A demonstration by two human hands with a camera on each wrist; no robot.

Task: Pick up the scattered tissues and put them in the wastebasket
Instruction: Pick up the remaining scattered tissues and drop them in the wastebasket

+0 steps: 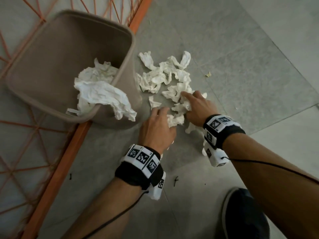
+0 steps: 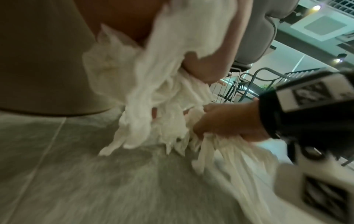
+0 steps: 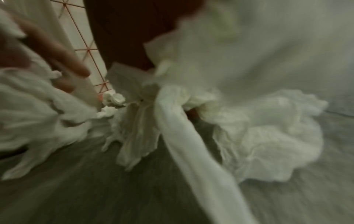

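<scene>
Several crumpled white tissues (image 1: 164, 76) lie scattered on the grey floor beside a taupe wastebasket (image 1: 51, 49) that leans against an orange frame. Tissues (image 1: 96, 87) fill its near corner and one hangs over the rim. My left hand (image 1: 158, 125) is down on the pile's near edge, fingers curled round a tissue wad (image 1: 175, 119). My right hand (image 1: 195, 106) grips another clump (image 1: 183, 105) just to the right. In the left wrist view the tissues (image 2: 153, 84) bunch under my palm, with the right hand (image 2: 226, 121) gripping more. The right wrist view is blurred, full of tissue (image 3: 268, 136).
An orange wire-mesh frame (image 1: 74, 140) runs diagonally behind and beside the basket. A dark shoe (image 1: 245, 214) stands at the lower right. A small scrap (image 1: 208, 74) lies on the tiles right of the pile. Chairs (image 2: 254, 81) show in the left wrist view.
</scene>
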